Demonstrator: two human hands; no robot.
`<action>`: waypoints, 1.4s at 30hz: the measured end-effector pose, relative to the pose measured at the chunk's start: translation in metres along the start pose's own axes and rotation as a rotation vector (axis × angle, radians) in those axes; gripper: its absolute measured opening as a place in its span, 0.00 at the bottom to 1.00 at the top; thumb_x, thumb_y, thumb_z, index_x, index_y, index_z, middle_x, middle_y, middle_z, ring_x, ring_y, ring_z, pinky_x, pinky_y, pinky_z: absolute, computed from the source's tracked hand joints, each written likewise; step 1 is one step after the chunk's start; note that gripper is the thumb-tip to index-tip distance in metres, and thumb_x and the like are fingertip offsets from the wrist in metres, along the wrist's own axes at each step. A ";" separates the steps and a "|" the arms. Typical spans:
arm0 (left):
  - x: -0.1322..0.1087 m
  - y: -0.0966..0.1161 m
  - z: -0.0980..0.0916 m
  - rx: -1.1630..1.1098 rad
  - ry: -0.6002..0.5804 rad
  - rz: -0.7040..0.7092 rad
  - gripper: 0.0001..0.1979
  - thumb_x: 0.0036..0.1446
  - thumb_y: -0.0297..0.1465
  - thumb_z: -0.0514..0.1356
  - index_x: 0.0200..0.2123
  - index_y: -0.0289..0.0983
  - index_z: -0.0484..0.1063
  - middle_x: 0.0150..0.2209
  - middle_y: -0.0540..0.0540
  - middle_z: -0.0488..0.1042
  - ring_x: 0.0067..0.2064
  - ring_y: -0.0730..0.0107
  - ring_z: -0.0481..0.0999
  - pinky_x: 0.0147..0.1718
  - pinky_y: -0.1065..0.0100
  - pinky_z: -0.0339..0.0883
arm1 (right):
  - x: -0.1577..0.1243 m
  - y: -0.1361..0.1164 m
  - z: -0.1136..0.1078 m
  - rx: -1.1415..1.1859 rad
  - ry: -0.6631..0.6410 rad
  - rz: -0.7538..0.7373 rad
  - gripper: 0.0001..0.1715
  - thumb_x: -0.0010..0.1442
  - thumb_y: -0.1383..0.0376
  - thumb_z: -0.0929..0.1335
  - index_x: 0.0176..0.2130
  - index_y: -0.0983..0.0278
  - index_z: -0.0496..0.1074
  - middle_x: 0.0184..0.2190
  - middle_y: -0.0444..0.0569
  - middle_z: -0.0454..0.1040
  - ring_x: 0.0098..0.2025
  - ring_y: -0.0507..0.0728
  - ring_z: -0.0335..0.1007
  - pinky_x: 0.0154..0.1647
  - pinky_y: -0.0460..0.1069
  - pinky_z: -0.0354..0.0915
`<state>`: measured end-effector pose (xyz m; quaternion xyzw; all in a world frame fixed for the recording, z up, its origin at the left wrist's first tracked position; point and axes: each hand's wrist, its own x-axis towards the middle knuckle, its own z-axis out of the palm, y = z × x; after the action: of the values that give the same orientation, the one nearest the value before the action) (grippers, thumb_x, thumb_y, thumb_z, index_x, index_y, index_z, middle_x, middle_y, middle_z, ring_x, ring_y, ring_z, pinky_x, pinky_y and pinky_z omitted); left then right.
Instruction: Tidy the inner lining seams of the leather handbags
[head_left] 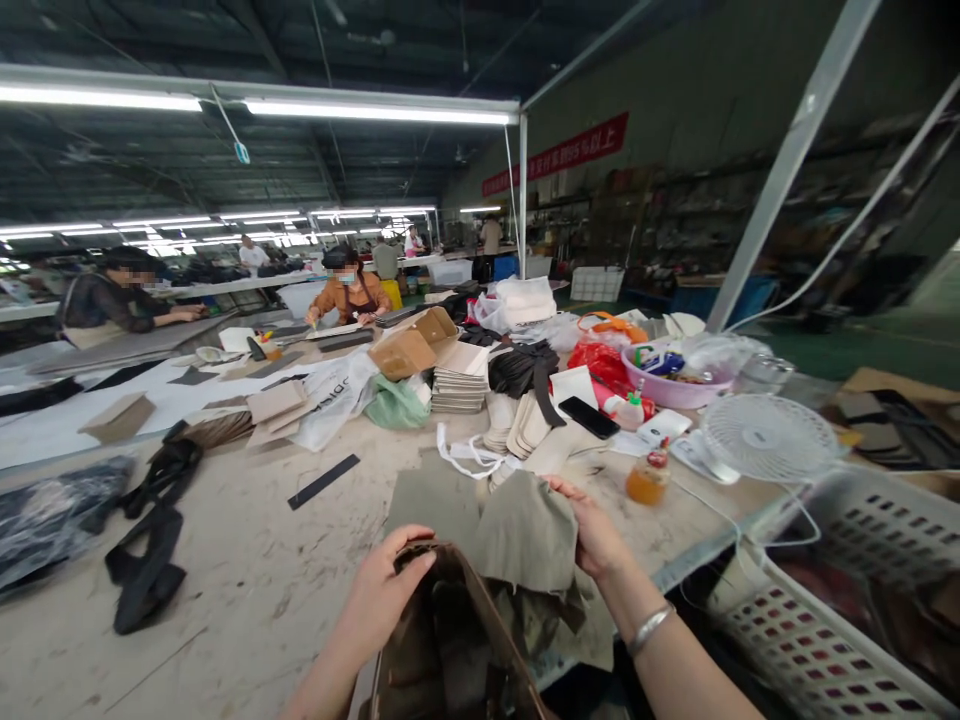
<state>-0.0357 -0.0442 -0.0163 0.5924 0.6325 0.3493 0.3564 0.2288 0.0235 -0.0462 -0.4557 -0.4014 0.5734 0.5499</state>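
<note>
My left hand point(379, 595) pinches the upper edge of a dark brown, open-topped bag point(457, 640) at the bottom of the head view. Its lower part runs out of the picture. Between the fingers and thumb of my right hand point(592, 525) is the edge of an olive-green fabric piece point(529, 530). More olive fabric point(427, 500) lies flat on the table behind it, and crumpled folds hang below toward the table edge. White tape point(472, 460) curls just beyond the cloth.
Stacked card pieces point(459, 380), a phone point(589, 417), a glue bottle point(649, 478) and a small fan point(771, 437) stand past my hands. Black straps point(150, 570) lie at left. A white basket point(825, 620) adjoins the table's right edge. A co-worker point(349, 290) sits across.
</note>
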 end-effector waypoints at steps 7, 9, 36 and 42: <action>0.003 0.002 0.008 0.030 0.094 -0.007 0.14 0.50 0.29 0.57 0.42 0.37 0.70 0.43 0.44 0.76 0.47 0.61 0.74 0.49 0.61 0.64 | 0.023 -0.015 -0.038 -0.255 0.241 -0.082 0.09 0.40 0.63 0.70 0.28 0.60 0.77 0.36 0.50 0.76 0.45 0.63 0.68 0.47 0.55 0.63; 0.005 0.003 0.011 0.041 0.107 -0.012 0.14 0.50 0.26 0.57 0.42 0.36 0.69 0.43 0.44 0.76 0.46 0.63 0.74 0.49 0.63 0.64 | 0.032 -0.019 -0.053 -0.281 0.272 -0.082 0.10 0.41 0.63 0.70 0.28 0.60 0.77 0.33 0.51 0.75 0.42 0.62 0.68 0.46 0.55 0.63; 0.023 0.002 0.000 0.170 -0.083 0.112 0.09 0.50 0.29 0.58 0.35 0.36 0.76 0.36 0.47 0.80 0.38 0.65 0.77 0.41 0.67 0.67 | 0.010 -0.027 0.043 -1.147 -0.685 -0.531 0.11 0.52 0.65 0.70 0.36 0.52 0.79 0.33 0.39 0.80 0.36 0.52 0.74 0.38 0.43 0.61; 0.045 -0.003 0.009 0.152 -0.107 0.148 0.10 0.49 0.31 0.58 0.35 0.35 0.76 0.34 0.46 0.80 0.37 0.64 0.76 0.39 0.66 0.67 | 0.023 -0.034 0.055 -1.333 -0.576 -0.482 0.09 0.49 0.64 0.73 0.35 0.61 0.79 0.33 0.49 0.79 0.40 0.59 0.73 0.42 0.49 0.63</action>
<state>-0.0312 0.0008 -0.0254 0.6805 0.5918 0.2934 0.3172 0.1849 0.0511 -0.0012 -0.4234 -0.8784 0.1703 0.1420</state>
